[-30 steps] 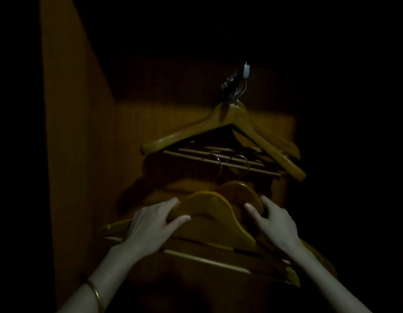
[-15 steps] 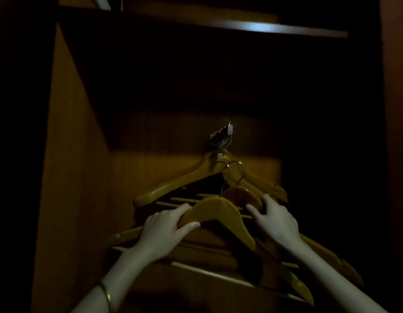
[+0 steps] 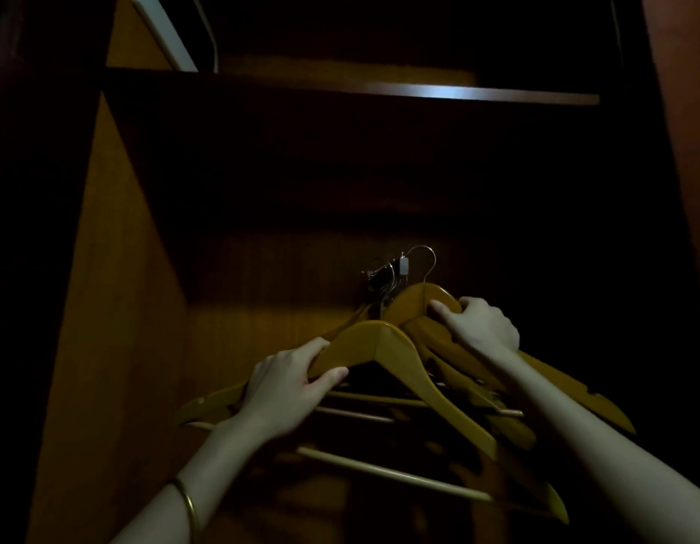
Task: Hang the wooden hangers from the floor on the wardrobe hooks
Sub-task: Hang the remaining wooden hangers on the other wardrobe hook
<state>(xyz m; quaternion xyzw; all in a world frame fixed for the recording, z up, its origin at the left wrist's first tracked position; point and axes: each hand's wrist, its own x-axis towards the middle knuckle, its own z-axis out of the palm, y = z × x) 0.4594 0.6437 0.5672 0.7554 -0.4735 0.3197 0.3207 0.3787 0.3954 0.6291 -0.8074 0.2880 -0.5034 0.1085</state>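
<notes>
Inside a dark wardrobe, a small white wardrobe hook (image 3: 403, 266) on the back panel holds the metal hooks of several wooden hangers. My left hand (image 3: 291, 382) grips the left shoulder of a near wooden hanger (image 3: 383, 347). My right hand (image 3: 477, 325) holds the top of a second wooden hanger (image 3: 419, 298), raised so its metal hook (image 3: 424, 255) curves just right of and above the wardrobe hook. Whether it rests on the hook I cannot tell. The hung hangers sit mostly hidden behind the two held ones.
A wooden side panel (image 3: 105, 308) closes the left. A shelf edge (image 3: 438, 92) runs overhead, with a pale object (image 3: 163, 29) on top at the left. The right side of the wardrobe is in deep shadow.
My right hand has lifted its hanger up to the wardrobe hook, its metal hook now level with it. The left hand keeps its hanger lower. My view has tilted upward.
</notes>
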